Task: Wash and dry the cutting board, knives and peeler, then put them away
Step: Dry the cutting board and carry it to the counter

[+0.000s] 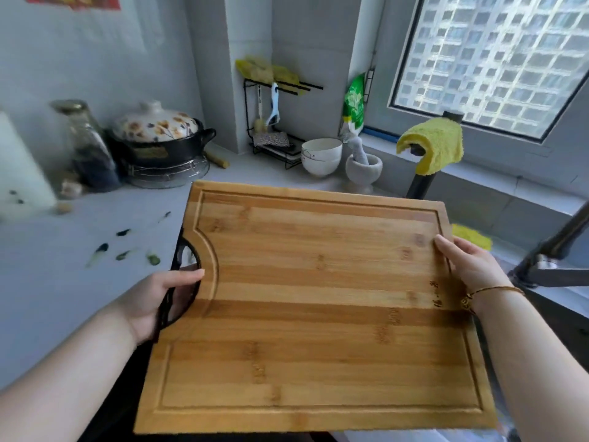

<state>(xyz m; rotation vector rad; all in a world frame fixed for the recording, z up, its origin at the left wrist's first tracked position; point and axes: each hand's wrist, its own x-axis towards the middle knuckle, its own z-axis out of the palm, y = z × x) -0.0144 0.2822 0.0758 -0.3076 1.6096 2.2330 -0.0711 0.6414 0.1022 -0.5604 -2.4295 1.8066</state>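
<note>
A large bamboo cutting board [318,301] with a juice groove fills the middle of the view, held up flat in front of me. My left hand [156,301] grips its black handle at the left edge, thumb on top. My right hand [468,266] holds the right edge, thumb on the top face. A white peeler [274,105] hangs on the black wire rack [251,122] at the back wall. No knives are visible.
Green vegetable scraps [124,250] lie on the grey counter [57,282] at left. A floral clay pot [159,135], a glass jar [86,145], white bowls [320,156] and a stone mortar [363,169] stand behind. A yellow cloth [433,146] drapes over the dark faucet [424,180] at right.
</note>
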